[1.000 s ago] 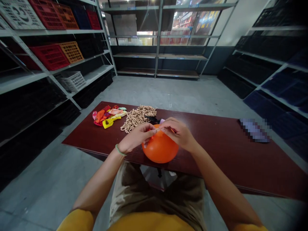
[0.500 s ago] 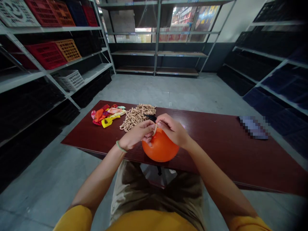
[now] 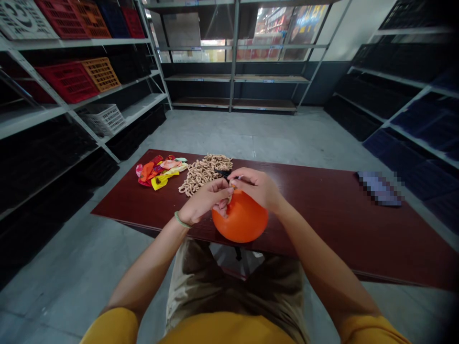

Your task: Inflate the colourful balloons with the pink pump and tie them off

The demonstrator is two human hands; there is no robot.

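An inflated orange balloon [image 3: 242,220] rests at the table's front edge, its tied-off end upward between my hands. My left hand [image 3: 210,198] is closed in a pinch at the balloon's top, and a short bit of beige cord [image 3: 230,197] shows at its fingers. My right hand [image 3: 258,188] pinches the balloon's neck from the right, with a bit of orange at the fingertips. The fingers partly hide the neck and the cord. Just beyond my left hand lies a heap of curled beige cord pieces [image 3: 201,174], with a black item [image 3: 224,173] at its right side.
Uninflated balloons in several colours [image 3: 158,172] lie at the left of the dark red table [image 3: 315,210]. A blurred bluish item [image 3: 380,188] lies at its right end. Shelves with crates [image 3: 68,81] stand left; a metal rack [image 3: 233,79] stands behind.
My right fingers have shifted slightly left and down over the balloon's neck, and less of the beige cord shows. My left hand stays nearly in place.
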